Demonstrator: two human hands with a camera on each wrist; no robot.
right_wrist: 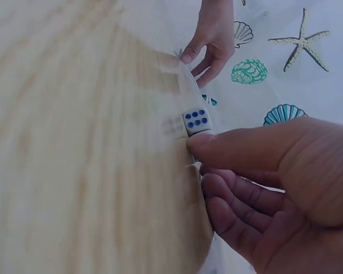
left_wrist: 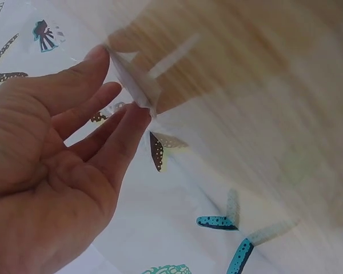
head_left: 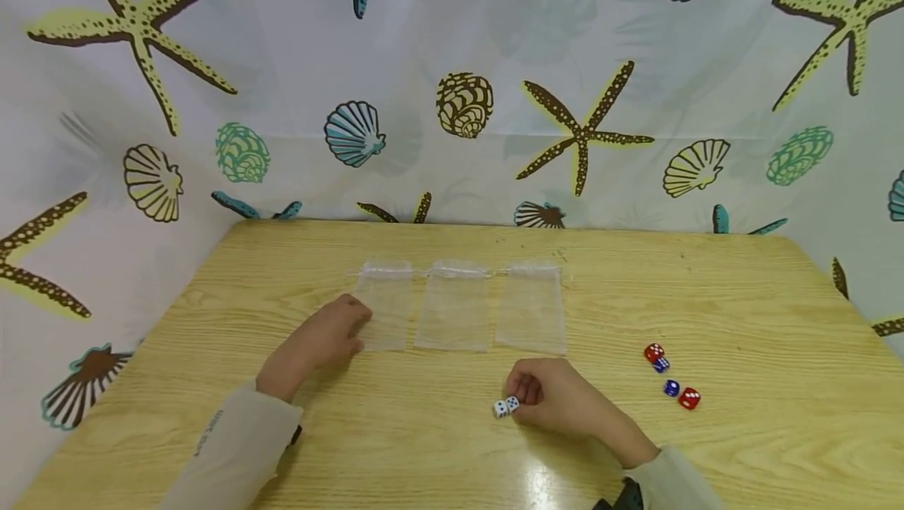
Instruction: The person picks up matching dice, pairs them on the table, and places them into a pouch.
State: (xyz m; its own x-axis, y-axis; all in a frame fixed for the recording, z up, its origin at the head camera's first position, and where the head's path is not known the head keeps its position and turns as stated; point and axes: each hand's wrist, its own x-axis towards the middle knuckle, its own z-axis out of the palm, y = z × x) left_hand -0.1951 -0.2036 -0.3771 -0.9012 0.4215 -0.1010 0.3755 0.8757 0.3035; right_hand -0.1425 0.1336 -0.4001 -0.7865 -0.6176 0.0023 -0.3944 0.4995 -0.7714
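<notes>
My left hand (head_left: pixel 328 333) lies at the left edge of a sheer white drawstring bag (head_left: pixel 384 314), fingertips at its side. In the left wrist view its thumb and fingers (left_wrist: pixel 117 148) stand apart, with a raised fold of the bag (left_wrist: pixel 134 80) between them. Two more such bags, a middle one (head_left: pixel 452 314) and a right one (head_left: pixel 531 314), lie flat in the same row. My right hand (head_left: pixel 558 400) pinches one of two white dice (head_left: pixel 512 402) between thumb and index finger, low at the table. The other white die (right_wrist: pixel 196 121) sits against it, showing blue pips.
To the right lie a red die (head_left: pixel 654 352) against a blue die (head_left: pixel 661 366), and nearer me another blue die (head_left: pixel 672 388) beside a red one (head_left: pixel 689 398). A patterned cloth (head_left: pixel 410 39) hangs behind the wooden table (head_left: pixel 741 298).
</notes>
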